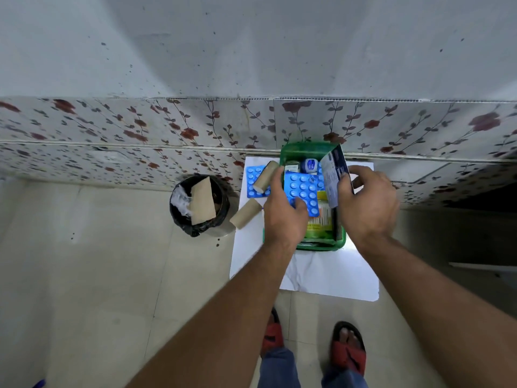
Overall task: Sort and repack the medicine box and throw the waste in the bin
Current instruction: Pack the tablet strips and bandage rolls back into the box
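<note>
Head-cam view looking down at a person's two bare arms over a small white table [330,275] by a floral-tiled wall. A green medicine box [305,151] sits on it, partly filled – a small blue-and-white jar [310,165] at the far end, cartons under the hands. The left hand [282,211] grips a blue blister pack [303,191] over the box; the right hand [369,203] pinches a dark leaflet or flat carton [334,175], standing it upright at the box's right side. Left of the box: a 2nd blue blister pack [253,180] w/ a cardboard tube [265,176] lying on it, and another tube [245,213] at the table's edge. On the floor just beside the table, a black-lined bin [200,205] already holds card and crumpled plastic. Judged about midway – both tubes and one pack not yet dealt with.
</note>
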